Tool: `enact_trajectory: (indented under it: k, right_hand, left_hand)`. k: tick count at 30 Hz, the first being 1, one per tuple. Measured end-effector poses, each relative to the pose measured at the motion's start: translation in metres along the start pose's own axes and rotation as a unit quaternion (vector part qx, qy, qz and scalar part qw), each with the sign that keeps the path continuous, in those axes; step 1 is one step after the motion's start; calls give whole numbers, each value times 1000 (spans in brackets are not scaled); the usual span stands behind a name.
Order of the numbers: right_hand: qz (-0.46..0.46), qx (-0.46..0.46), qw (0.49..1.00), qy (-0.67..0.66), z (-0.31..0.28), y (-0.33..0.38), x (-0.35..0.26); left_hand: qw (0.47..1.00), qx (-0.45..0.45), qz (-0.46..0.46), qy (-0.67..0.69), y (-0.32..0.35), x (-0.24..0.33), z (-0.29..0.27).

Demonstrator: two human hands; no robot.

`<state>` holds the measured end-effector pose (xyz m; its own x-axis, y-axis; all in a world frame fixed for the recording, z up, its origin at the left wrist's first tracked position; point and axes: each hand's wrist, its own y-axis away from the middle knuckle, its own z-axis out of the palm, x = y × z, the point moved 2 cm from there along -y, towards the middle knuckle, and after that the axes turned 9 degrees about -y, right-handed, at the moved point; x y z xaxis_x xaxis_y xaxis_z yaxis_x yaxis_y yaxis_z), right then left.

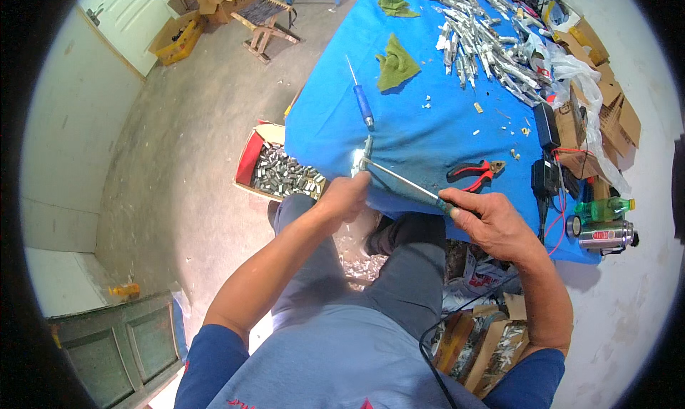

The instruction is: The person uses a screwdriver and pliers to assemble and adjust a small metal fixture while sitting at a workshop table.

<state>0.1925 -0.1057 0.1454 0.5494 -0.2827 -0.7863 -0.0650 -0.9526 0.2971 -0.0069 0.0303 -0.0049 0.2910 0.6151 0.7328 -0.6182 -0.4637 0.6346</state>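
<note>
Blue cloth [321, 95], grey floor [171, 130], white wall [621, 302]; right hand [491, 220] wrapped round screwdriver [408, 182], left hand [347, 197] pinching seemingly metallic piece [359, 163].

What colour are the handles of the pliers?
The pliers' handles are red and black, seen in the head view.

My left grip [346, 196] is at the near edge of the surface [325, 88], with a small part [359, 159] at its fingertips. To its right, my right grip [494, 222] holds a screwdriver [407, 180], whose tip points left toward that part. Ahead lies another screwdriver [362, 103], with two cloths [397, 66] beyond it to the right. Pliers [484, 171] lie just before my right grip. A heap of strips [485, 45] lies at the far right; nearer, a bottle [601, 210] is behind a flask [606, 235]. Left of the surface, a box [247, 158] holds pieces [285, 171].
</note>
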Motion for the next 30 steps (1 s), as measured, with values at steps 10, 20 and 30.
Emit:
enact_trajectory:
  k: [10,20,30]
  right_hand:
    - [-115,37,934,335,21,4,-32]
    - [100,-41,985,-136,-1,-14,8]
    - [-82,45,988,119,21,-4,14]
  left_hand:
    - [1000,5,9,18,-3,-2,4]
    - [1000,-3,-5,-16,-1,5,-8]
    - [1000,21,-5,-23,-2,2,-5]
